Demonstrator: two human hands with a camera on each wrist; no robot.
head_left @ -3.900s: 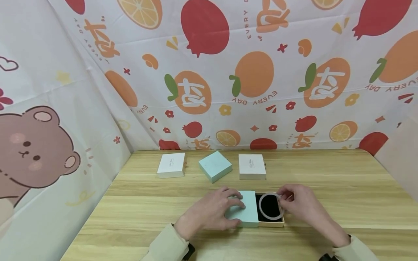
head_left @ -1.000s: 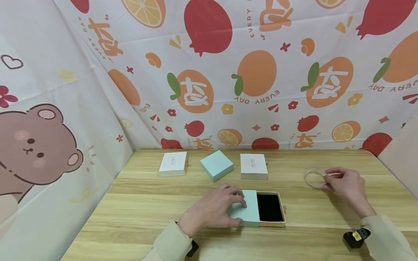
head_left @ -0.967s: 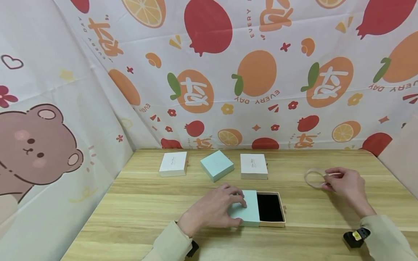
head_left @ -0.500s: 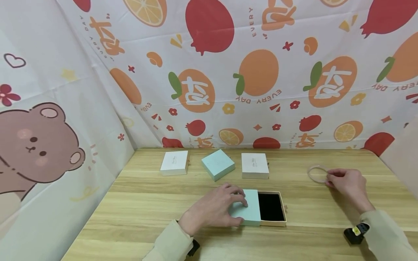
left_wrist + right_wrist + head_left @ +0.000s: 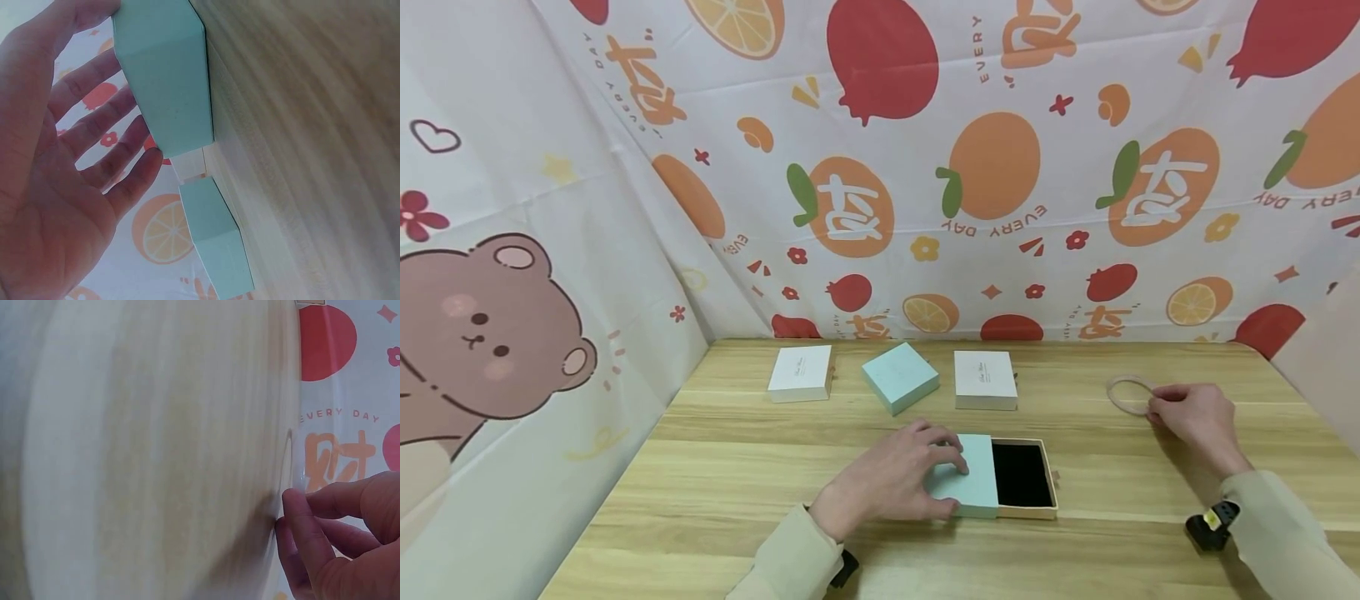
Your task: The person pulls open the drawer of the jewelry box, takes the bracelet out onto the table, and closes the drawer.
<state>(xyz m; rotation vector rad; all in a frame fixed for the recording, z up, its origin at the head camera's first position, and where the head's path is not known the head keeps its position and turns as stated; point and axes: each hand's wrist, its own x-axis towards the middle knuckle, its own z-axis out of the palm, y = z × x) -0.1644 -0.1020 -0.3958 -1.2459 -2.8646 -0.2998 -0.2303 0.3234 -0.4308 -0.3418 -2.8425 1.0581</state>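
A pale, translucent bangle [image 5: 1109, 395] is at the right of the table. My right hand [image 5: 1197, 421] pinches its right edge between thumb and fingers. In the right wrist view the bangle [image 5: 289, 453] appears nearly edge-on, low at the tabletop; whether it touches the wood I cannot tell. Toward the middle lies a mint-green drawer box [image 5: 977, 483]. Its tray [image 5: 1028, 514], lined in black, is pulled out to the right, with nothing on the lining. My left hand [image 5: 891, 475] rests spread over the box cover, fingertips on its top and thumb by the front edge.
Along the back stand a white box [image 5: 801, 372] at left, a second mint-green box [image 5: 900, 377] turned at an angle, and another white box [image 5: 985, 379]. Behind the wooden table [image 5: 737, 467] hangs a fruit-print cloth [image 5: 902, 150].
My right hand has lifted the bangle out of the tray and carried it to the right. Over the last second it has barely shifted. My left hand stays on the box.
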